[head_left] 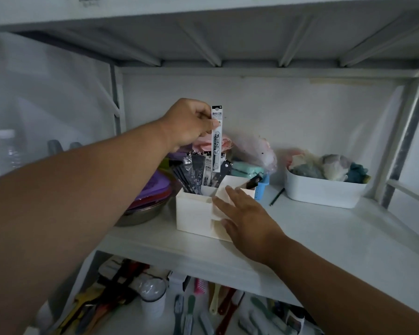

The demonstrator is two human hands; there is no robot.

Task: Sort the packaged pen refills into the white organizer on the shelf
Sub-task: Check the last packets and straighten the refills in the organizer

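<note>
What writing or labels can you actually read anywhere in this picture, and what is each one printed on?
"舒写芯": large characters running down the refill pack that the left hand pinches above the white organizer.
Header band at that pack's top: white characters, too blurred to read.
Packs standing in the organizer: print too small and dark to read.
Nothing else bears legible text.

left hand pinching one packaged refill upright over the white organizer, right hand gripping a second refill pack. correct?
Not quite. The left hand does pinch one packaged refill upright over the white organizer, but the right hand holds nothing: its fingers are spread flat at the organizer's front right. The head view shows it.
</note>
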